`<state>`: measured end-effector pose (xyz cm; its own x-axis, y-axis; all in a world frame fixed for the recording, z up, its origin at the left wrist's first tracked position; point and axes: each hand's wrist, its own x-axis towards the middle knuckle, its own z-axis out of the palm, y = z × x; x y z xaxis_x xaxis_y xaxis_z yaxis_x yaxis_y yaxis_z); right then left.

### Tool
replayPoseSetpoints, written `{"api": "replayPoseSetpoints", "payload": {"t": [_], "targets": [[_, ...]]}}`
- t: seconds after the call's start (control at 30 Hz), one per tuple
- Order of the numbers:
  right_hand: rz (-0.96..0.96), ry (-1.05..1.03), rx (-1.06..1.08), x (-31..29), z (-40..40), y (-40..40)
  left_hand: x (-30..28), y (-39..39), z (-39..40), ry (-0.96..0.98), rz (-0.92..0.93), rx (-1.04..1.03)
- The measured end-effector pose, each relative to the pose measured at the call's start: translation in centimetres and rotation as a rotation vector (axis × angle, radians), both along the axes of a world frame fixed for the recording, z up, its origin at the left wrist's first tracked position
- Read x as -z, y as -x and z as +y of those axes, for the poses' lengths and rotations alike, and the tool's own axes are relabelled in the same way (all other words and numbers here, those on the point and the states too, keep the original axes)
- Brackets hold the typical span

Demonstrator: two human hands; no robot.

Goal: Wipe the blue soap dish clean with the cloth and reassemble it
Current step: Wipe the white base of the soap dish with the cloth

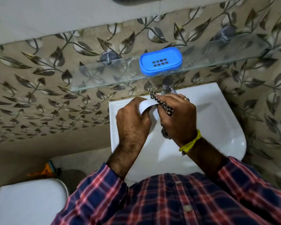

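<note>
The blue soap dish (161, 62), with a slotted top, sits on the glass shelf (104, 78) above the sink. Lower down, over the basin, my left hand (133, 122) grips a white curved plastic piece (147, 105) by its left end. My right hand (179, 117) holds a dark patterned cloth (162, 104) pressed against the right end of that white piece. Part of the cloth hangs below my right palm. Most of the white piece is hidden by my fingers.
A white washbasin (217, 119) lies under my hands, with a metal tap (167, 86) at its back edge. A white toilet lid (28, 203) is at the lower left, and an orange object (44, 172) lies behind it. Leaf-patterned tiles cover the wall.
</note>
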<state>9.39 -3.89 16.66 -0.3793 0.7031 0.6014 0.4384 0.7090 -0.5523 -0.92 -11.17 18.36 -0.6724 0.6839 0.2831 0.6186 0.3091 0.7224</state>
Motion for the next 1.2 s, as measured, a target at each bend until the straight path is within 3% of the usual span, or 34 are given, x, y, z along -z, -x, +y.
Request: {"api": "replayPoseSetpoints", "payload": {"t": [0.07,0.17,0.27,0.37,0.43,0.53,0.7,0.97,1.07,1.2], "targets": [[-0.054,-0.018,0.004,0.2,-0.2,-0.2,0.4,-0.3,0.3,0.097,-0.03,0.011],[-0.095,-0.107,-0.04,-0.1,0.2,0.3,0.2,0.1,1.1,0.227,0.106,-0.034],[-0.037,-0.096,-0.002,0.3,0.5,0.5,-0.4,0.6,1.2,0.127,0.147,-0.04],[0.012,0.03,0.058,1.1,0.0,0.0,0.0,-0.2,0.6,0.008,0.048,0.007],[-0.054,0.024,0.053,1.0,0.0,-0.1,0.5,-0.5,0.5,0.041,-0.004,0.009],[-0.092,-0.057,0.011,-0.1,0.6,0.5,0.8,0.2,1.0,0.155,0.148,-0.004],[-0.021,-0.069,-0.017,0.5,0.3,-0.1,0.7,0.0,0.5,-0.102,-0.015,-0.047],[0.02,0.062,0.102,0.5,0.6,0.6,1.6,-0.4,0.5,-0.313,-0.06,-0.088],[0.213,0.316,0.18,0.7,0.8,0.3,1.9,-0.5,0.5,-0.402,-0.061,-0.09],[0.301,0.686,0.194,1.4,0.8,0.6,3.1,-0.5,0.9,-0.498,-0.163,-0.17]]}}
